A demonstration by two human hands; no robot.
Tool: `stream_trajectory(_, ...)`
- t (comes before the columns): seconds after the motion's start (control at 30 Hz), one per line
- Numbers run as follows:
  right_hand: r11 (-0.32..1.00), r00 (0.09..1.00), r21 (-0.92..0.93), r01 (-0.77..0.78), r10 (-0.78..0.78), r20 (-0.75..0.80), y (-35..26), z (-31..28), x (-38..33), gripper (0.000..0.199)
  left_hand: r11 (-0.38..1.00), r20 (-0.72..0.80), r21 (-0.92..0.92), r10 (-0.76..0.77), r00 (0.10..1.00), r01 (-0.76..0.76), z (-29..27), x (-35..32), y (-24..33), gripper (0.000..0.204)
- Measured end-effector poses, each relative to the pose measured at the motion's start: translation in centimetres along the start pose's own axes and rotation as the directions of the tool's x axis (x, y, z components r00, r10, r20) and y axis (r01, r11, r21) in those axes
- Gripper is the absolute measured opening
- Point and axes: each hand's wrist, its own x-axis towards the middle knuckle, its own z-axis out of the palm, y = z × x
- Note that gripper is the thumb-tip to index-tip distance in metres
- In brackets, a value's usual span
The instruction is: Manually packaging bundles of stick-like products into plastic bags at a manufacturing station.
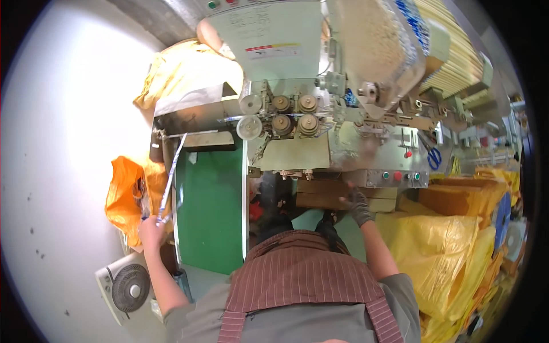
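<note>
While the left hand (151, 231) grips, the strip (171, 176) slants forward-right.

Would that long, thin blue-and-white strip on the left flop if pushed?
The long, thin blue-and-white strip is probably floppy: part of it seems to curve back near the left grip. Being so narrow, it's likely light too.

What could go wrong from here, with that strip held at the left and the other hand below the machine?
The blue-and-white strip might crease or tear if the left grip pulls hard. It could also snag on the orange bag close by. The right grip is near the button panel, so an accidental press seems possible.
</note>
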Motion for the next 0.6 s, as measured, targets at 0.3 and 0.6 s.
stream_trajectory(0.3,0.607,-0.023,0.601,0.521,-0.693,0.72,-34.3,-0.9,-6.4,0.058,-0.028,-0.279,-0.814,0.894,0.35,-0.58,-15.5,-12.3,17.7,0.02)
stream_trajectory(0.6,0.407,0.12,0.643,0.648,-0.889,0.442,-26.2,-2.0,-9.3,0.027,0.399,-0.342,-0.839,0.142,0.929,-0.37,-1.2,-9.1,19.2,0.005)
